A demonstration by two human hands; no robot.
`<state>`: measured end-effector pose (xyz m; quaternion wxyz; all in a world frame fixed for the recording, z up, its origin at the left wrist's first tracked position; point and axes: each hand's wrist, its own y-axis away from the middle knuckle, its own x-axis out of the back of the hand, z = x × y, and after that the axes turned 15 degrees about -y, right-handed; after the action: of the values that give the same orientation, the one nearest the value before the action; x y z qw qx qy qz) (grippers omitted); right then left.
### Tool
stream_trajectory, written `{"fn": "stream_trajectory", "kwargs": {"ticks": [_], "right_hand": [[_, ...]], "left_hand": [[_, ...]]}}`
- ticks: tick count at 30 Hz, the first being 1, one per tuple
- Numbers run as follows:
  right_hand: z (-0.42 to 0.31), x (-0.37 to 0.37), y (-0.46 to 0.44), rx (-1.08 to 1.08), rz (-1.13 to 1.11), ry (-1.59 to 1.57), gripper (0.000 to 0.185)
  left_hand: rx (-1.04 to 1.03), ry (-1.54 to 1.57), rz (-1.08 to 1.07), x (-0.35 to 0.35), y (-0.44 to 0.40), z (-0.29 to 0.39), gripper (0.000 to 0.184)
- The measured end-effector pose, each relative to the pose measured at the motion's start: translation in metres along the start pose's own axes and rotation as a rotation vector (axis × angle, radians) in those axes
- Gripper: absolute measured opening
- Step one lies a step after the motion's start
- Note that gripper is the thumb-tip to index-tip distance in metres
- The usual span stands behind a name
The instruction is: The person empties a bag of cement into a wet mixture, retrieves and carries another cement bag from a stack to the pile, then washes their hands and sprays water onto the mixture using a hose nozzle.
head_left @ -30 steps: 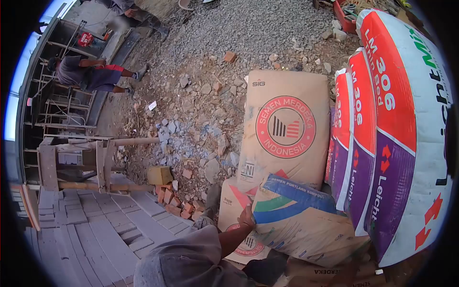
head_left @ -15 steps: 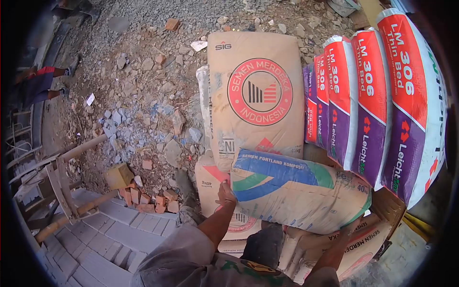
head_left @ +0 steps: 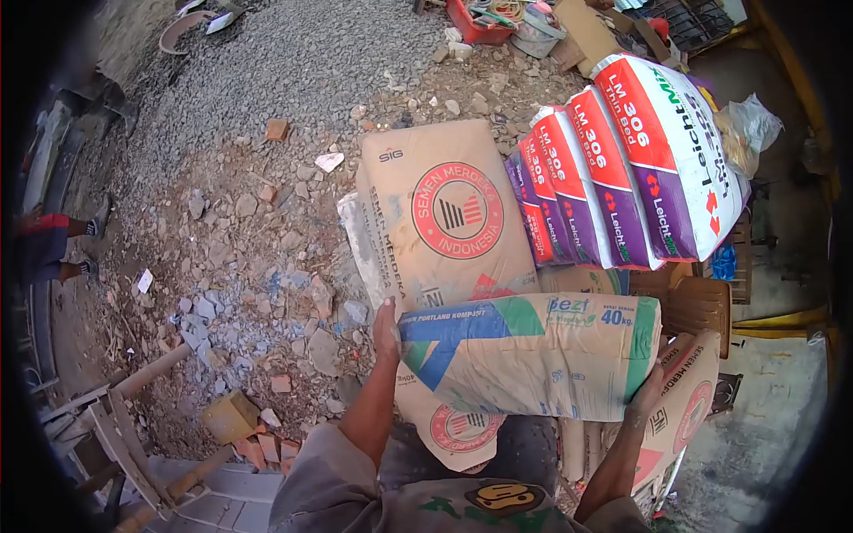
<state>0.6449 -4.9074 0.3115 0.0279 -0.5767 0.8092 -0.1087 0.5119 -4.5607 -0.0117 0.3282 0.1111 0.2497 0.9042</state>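
A tan cement bag point(head_left: 524, 377) with blue and green printing is held crosswise before my body, above other bags. My left hand point(head_left: 387, 330) presses on its left end, thumb up. At the lower right end, my right hand point(head_left: 649, 391) grips the bag, with its fingers partly hidden behind the paper. Just beyond lies a Semen Merdeka cement bag point(head_left: 426, 191) with a red round logo. Below the held bag, another Semen Merdeka bag point(head_left: 462, 428) shows partly between my arms, and one more point(head_left: 689, 413) leans at the right.
Several red, white and purple LM 306 bags point(head_left: 662, 151) stand in a row at the right. Stony ground point(head_left: 267, 231) spreads left, with a wooden frame point(head_left: 133, 435) and broken bricks point(head_left: 267, 444) nearby. A person's legs point(head_left: 62, 244) show at far left.
The cement bag in my hands has turned nearer level, and its front face with the 40 kg print shows more. My view has shifted, bringing the buckets at the back into sight.
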Motion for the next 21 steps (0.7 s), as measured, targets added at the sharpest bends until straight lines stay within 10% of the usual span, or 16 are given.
{"fn": "stream_trajectory", "kwargs": {"ticks": [5, 12, 16, 21], "right_hand": [[-0.034, -0.050, 0.058, 0.068, -0.125, 0.347, 0.032], [-0.019, -0.228, 0.111, 0.669, -0.645, 0.526, 0.028], [0.124, -0.343, 0.075, 0.931, -0.827, 0.816, 0.039], [0.129, -0.327, 0.137, 0.775, -0.856, 1.089, 0.058]], "left_hand": [[-0.116, -0.835, -0.365, 0.023, -0.004, 0.030, 0.059], [0.150, -0.506, -0.140, 0.110, 0.017, -0.088, 0.062], [0.165, -0.216, -0.061, 0.123, 0.042, -0.147, 0.066], [0.370, 0.131, -0.359, 0.092, 0.003, -0.286, 0.078]]}}
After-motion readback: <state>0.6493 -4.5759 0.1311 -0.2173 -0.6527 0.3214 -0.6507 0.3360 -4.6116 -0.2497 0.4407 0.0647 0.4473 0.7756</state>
